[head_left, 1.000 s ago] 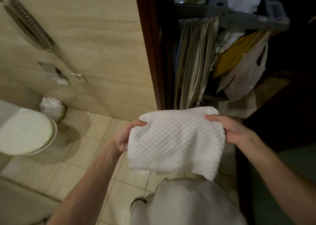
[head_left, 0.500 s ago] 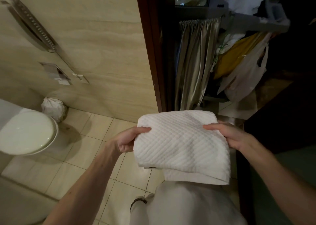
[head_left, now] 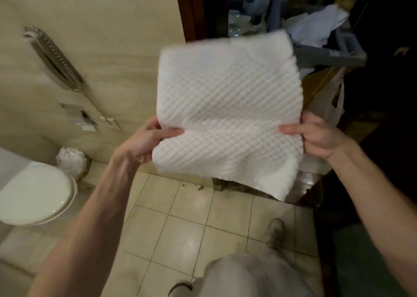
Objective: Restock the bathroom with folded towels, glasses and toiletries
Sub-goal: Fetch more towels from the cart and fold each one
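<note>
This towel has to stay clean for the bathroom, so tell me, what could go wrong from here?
1. The left hand and right hand each pinch only a side edge of the towel; if either grip slips, it could fall to the floor, where dark crumbs lie.
2. Its blurred top edge is raised in front of the cluttered cart and might brush the rags there.
</note>
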`<state>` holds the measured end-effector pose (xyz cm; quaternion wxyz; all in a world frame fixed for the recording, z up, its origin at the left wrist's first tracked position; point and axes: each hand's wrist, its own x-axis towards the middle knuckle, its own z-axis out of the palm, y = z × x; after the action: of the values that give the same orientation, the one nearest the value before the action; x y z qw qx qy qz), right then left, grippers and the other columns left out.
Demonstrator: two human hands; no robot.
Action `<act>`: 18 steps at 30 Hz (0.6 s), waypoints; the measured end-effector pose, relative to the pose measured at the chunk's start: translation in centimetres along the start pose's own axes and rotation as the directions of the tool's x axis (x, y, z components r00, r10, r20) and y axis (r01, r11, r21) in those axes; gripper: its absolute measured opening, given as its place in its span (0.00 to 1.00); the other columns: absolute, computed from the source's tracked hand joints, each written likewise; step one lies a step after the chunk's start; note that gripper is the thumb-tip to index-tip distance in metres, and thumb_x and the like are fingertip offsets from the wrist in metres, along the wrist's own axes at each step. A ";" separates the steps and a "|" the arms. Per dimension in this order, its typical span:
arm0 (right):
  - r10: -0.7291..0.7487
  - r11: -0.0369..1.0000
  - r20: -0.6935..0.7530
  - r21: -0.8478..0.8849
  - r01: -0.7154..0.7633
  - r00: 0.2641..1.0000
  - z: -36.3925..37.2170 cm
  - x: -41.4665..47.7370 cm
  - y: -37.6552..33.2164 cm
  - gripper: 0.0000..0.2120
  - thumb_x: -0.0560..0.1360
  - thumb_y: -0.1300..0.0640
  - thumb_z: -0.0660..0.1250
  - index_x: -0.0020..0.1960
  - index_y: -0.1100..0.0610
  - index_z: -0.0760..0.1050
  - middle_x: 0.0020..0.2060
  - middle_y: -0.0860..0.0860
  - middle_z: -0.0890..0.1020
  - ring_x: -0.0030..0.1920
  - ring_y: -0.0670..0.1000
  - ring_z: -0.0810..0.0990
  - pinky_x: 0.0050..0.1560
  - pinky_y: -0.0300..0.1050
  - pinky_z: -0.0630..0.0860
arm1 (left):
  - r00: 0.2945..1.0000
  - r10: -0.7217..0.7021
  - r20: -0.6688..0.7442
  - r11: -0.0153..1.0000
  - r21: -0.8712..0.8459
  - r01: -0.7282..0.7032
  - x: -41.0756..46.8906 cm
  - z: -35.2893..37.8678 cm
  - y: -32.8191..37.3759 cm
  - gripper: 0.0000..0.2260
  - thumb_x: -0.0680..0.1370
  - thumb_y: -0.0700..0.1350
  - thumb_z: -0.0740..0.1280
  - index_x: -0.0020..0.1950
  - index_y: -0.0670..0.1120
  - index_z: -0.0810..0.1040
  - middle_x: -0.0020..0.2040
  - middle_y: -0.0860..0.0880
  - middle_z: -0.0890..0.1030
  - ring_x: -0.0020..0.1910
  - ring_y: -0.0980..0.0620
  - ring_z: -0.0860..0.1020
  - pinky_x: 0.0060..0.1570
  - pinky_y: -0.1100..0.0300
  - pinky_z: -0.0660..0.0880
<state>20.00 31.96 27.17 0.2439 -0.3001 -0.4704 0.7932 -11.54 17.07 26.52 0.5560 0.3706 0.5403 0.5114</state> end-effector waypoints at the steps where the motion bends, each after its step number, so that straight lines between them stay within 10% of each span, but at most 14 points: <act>1: -0.011 1.000 -0.010 -0.016 0.010 1.000 0.3 0.2 -0.1 0.20 0.68 0.72 0.64 0.59 0.61 0.76 0.47 0.51 0.87 0.48 0.48 0.86 0.43 0.40 0.82 | 0.999 0.010 -0.038 1.000 -0.010 -0.010 0.2 -1.5 -0.6 0.10 0.72 0.33 0.66 0.53 0.36 0.80 0.46 0.45 0.85 0.41 0.48 0.85 0.35 0.57 0.82; 5: 0.025 0.999 -0.084 -0.039 -0.028 0.996 0.5 1.1 1.1 0.15 0.75 0.71 0.64 0.61 0.64 0.77 0.48 0.49 0.87 0.46 0.47 0.86 0.42 0.37 0.81 | 0.958 -0.075 -0.276 0.981 -0.193 0.021 1.1 -5.6 -4.4 0.13 0.72 0.25 0.64 0.47 0.38 0.86 0.57 0.37 0.83 0.52 0.43 0.84 0.43 0.50 0.83; 12: 0.014 1.000 -0.095 0.014 -0.013 0.995 0.2 2.7 3.2 0.17 0.76 0.69 0.59 0.40 0.59 0.84 0.53 0.53 0.86 0.56 0.56 0.83 0.45 0.45 0.82 | 0.981 0.149 0.122 0.989 -0.041 -0.145 -0.2 -2.3 -2.3 0.12 0.72 0.31 0.71 0.41 0.48 0.88 0.63 0.43 0.81 0.66 0.41 0.77 0.53 0.47 0.81; 15: -0.009 0.997 -0.092 0.078 0.017 0.996 0.6 2.2 3.4 0.20 0.82 0.61 0.55 0.48 0.52 0.85 0.46 0.50 0.87 0.49 0.49 0.85 0.41 0.39 0.81 | 0.990 0.136 0.039 0.989 -0.068 -0.134 -0.6 -2.2 -2.7 0.06 0.67 0.39 0.73 0.38 0.49 0.88 0.63 0.43 0.82 0.63 0.43 0.80 0.49 0.48 0.83; 18: 0.057 0.990 -0.107 0.135 -0.043 0.993 1.2 1.5 4.5 0.33 0.84 0.53 0.51 0.29 0.54 0.85 0.31 0.49 0.85 0.32 0.43 0.84 0.29 0.34 0.77 | 0.990 0.138 0.001 0.985 -0.102 -0.137 -0.9 -2.1 -3.2 0.06 0.66 0.39 0.73 0.36 0.49 0.87 0.64 0.44 0.81 0.63 0.44 0.79 0.45 0.49 0.83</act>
<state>17.69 30.27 23.25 0.2689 -0.3385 -0.3949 0.8106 -13.00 15.24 23.37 0.5396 0.3803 0.4846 0.5739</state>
